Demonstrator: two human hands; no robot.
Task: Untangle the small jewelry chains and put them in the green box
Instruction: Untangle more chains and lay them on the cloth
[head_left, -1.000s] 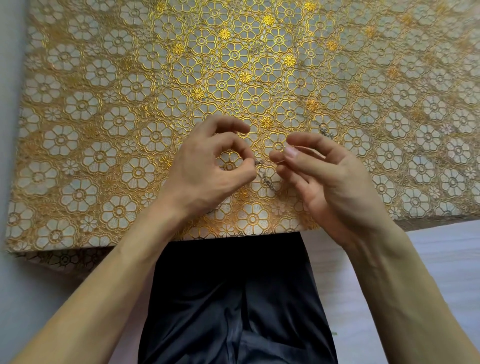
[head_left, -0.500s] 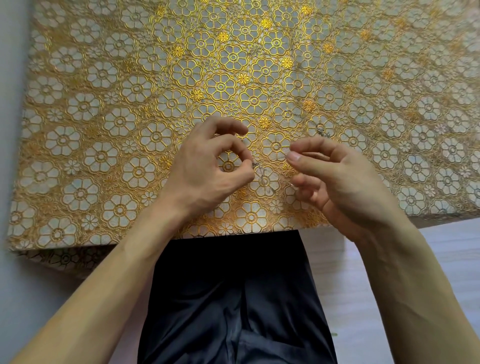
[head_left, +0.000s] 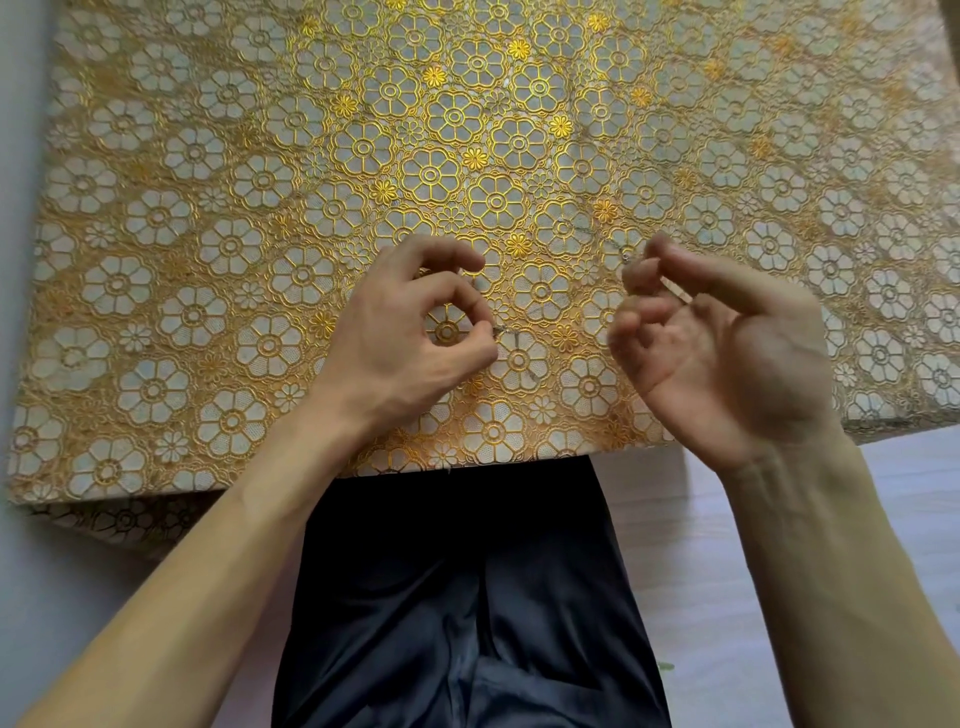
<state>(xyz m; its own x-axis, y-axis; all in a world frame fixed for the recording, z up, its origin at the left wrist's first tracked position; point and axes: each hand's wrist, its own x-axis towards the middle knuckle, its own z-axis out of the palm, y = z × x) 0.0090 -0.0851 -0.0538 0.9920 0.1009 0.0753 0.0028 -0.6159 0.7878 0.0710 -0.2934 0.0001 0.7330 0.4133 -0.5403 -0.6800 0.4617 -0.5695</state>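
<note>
A thin silver chain (head_left: 503, 329) lies over the gold floral tablecloth (head_left: 208, 249). My left hand (head_left: 405, 338) pinches it between thumb and forefinger, and a short stretch trails down toward the table's near edge. My right hand (head_left: 727, 353) is blurred, palm turned up, with thumb and fingertips pinched together on a fine strand. A second faint length of chain (head_left: 618, 244) runs up and left from those fingertips. The strands are very thin, so how they join is hard to tell. No green box is in view.
The table's near edge (head_left: 493, 465) runs just below my wrists, with my dark trousers (head_left: 467, 597) beneath it. A pale floor (head_left: 727, 571) shows on the right and a grey floor on the left.
My right hand has pulled away to the right and turned palm up, widening the gap between the hands. My left hand has kept its pinch in nearly the same place.
</note>
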